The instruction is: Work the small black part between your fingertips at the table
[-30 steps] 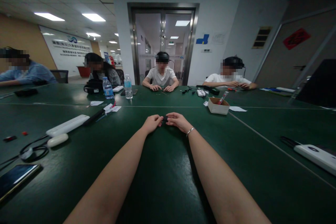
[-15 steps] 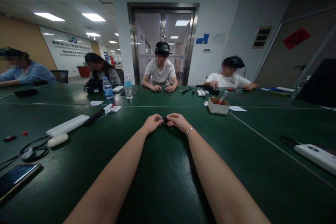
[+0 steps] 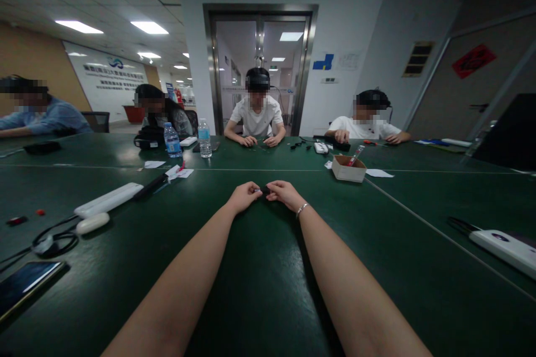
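Both my hands meet over the middle of the green table (image 3: pixel 268 256). Between their fingertips is a small black object (image 3: pixel 264 191), too small to name. My right hand (image 3: pixel 286 194), with a silver bracelet at the wrist, pinches it from the right. My left hand (image 3: pixel 244 197) is closed at its left end, where a small light-coloured bit shows at the fingertips; what exactly those fingers grip cannot be made out.
A cardboard box (image 3: pixel 348 169) stands ahead to the right. On the left lie a white power strip (image 3: pixel 109 199), a white oval object (image 3: pixel 92 223), cables and a phone (image 3: pixel 31 289). Two bottles (image 3: pixel 205 139) stand farther off. Several people sit across the table.
The black object and the fingertips round it have shifted very slightly. Both hands keep their pinching pose.
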Demonstrator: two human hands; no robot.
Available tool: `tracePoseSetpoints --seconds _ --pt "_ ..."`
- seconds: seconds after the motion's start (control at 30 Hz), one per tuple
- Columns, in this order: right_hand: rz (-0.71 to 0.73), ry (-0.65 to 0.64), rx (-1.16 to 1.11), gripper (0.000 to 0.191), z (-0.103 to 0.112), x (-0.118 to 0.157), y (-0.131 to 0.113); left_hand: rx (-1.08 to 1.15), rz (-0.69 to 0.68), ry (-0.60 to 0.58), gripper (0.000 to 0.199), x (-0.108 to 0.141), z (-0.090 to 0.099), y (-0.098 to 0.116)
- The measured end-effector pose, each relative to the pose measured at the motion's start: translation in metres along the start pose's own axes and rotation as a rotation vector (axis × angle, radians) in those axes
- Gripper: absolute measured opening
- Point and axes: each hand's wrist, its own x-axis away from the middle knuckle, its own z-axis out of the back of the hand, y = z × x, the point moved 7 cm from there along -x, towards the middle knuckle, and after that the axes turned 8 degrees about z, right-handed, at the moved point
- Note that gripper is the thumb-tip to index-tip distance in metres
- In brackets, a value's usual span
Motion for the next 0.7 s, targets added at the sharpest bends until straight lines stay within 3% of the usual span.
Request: tracePoseSetpoints --seconds 0.47,0.7 --pt "-0.004 -0.002 -0.005 0.004 0.0005 0.0003 -0.0005 -0.022 -0.013 0.012 0.025 -0.0006 -0.0003 0.0005" --pt "0.018 -0.040 -0.066 0.002 -0.0001 -0.0005 0.0002 0.088 0.007 0.017 0.025 -0.0021 0.0008 -0.0021"
